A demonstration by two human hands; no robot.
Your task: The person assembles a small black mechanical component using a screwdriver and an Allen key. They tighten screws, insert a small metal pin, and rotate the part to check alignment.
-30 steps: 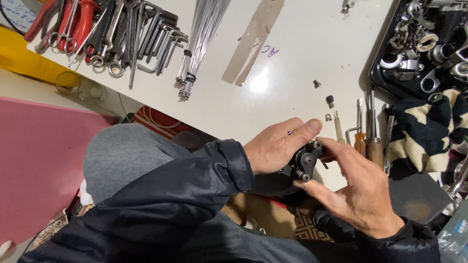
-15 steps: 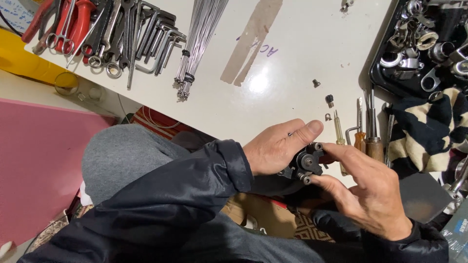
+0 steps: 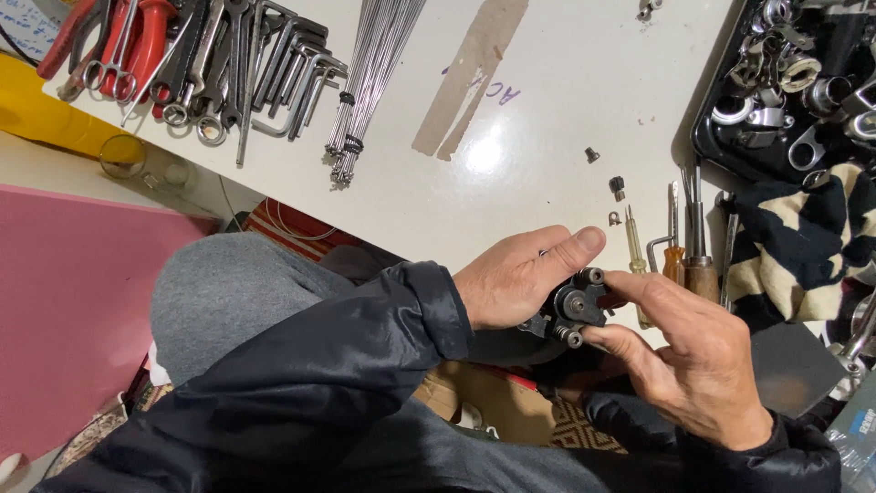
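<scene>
My left hand [image 3: 520, 274] grips a small black metal mechanical part [image 3: 573, 309] with silver bolts, held at the near edge of the white table [image 3: 547, 100]. My right hand [image 3: 693, 356] pinches the same part from the right, thumb and forefinger on its round bolt heads. Both arms wear dark jacket sleeves. The underside of the part is hidden by my fingers.
Screwdrivers [image 3: 680, 242] lie just right of the part, with small screws [image 3: 618, 187] beyond. A bundle of thin steel spokes [image 3: 370, 82], wrenches and hex keys [image 3: 237, 64], red-handled pliers [image 3: 137, 46], a black tray of metal parts [image 3: 785, 91], and a striped cloth [image 3: 803, 237] occupy the table.
My right-hand fingers have shifted slightly on the part, turning it a little; both hands stay in about the same place at the table edge.
</scene>
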